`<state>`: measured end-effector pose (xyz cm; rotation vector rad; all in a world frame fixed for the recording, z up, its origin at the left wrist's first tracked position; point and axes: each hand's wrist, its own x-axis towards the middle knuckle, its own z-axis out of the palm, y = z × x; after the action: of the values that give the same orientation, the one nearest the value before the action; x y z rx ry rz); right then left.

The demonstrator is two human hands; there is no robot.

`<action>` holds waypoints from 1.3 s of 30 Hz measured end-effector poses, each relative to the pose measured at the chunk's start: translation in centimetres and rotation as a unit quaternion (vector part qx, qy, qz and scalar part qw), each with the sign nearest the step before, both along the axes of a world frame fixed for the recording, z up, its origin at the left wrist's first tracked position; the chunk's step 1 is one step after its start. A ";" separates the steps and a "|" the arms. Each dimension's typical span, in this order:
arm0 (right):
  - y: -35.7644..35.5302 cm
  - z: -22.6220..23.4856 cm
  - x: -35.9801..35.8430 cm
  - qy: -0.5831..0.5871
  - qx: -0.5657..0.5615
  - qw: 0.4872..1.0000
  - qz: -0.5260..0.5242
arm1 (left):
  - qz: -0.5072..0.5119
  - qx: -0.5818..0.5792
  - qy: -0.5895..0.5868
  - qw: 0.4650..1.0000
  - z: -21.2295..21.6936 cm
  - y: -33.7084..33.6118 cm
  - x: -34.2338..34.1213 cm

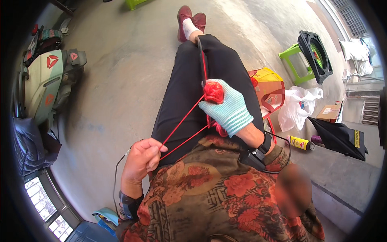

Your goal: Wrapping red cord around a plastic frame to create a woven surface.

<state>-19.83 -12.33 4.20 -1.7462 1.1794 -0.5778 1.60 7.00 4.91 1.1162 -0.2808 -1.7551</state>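
Note:
My bare left hand [141, 159] is closed in a pinch on a thin red cord [182, 119], out to the left of my lap. Two taut strands run from there up and right toward my right hand [229, 108]. That hand wears a pale green knitted glove with white stripes at the cuff. Its fingers wrap round a rounded bundle of red cord [214, 92] over my thighs. Beside the bundle a long, dark, narrow strip [200, 90] reaches toward my feet, with red cord along it; its kind is unclear. More red cord hangs under the glove, partly hidden.
To my right are a yellow-and-red bag [269, 89], a white plastic bag [302, 105], a yellow can [300, 143] and a black umbrella-like thing [338, 137]. A green stool [297, 66] with a black frame against it stands farther off. A scooter [50, 84] is at the left.

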 end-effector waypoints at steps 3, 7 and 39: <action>-0.1 -0.3 0.2 -0.013 -0.011 1.000 -0.002 | -0.047 -0.068 -0.092 0.992 1.1 0.6 0.1; -0.7 1.2 -0.4 -0.118 0.205 0.970 -0.053 | -0.154 -0.059 -0.044 0.985 3.6 -0.3 0.9; -5.3 0.8 -0.2 -0.259 0.100 0.958 -0.072 | 0.212 -0.141 0.132 0.958 -3.1 -13.5 -2.4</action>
<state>-20.04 -17.66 4.99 -1.2384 0.9538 -0.9071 -0.77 -6.51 1.81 0.6669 -0.1111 -1.4043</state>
